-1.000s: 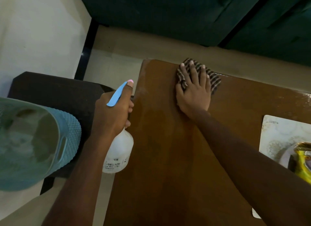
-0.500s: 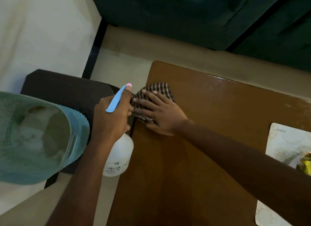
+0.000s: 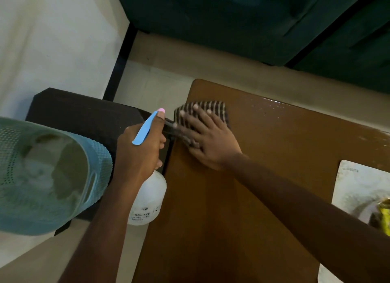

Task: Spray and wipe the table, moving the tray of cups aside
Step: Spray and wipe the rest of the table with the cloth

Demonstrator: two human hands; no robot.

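My right hand [image 3: 207, 138] presses a dark striped cloth [image 3: 211, 108] flat on the brown wooden table [image 3: 242, 209], near its far left edge, with the fingers spread and straight. My left hand [image 3: 139, 152] grips a white spray bottle [image 3: 148, 200] with a blue trigger [image 3: 144, 128], held just off the table's left edge. A pale tray [image 3: 350, 183] lies at the table's right side; something yellow [image 3: 385, 215] sits on it, mostly cut off by the frame. Water drops shine along the table's far edge.
A light blue perforated basket [image 3: 90, 177] stands at the left on a dark low stool [image 3: 84, 114]. Dark green upholstered furniture [image 3: 232, 19] runs along the far side. Pale floor lies between it and the table.
My right hand slid the cloth from the table's far edge down to the left edge, then slightly back up and right. The left hand with the bottle stayed almost still.
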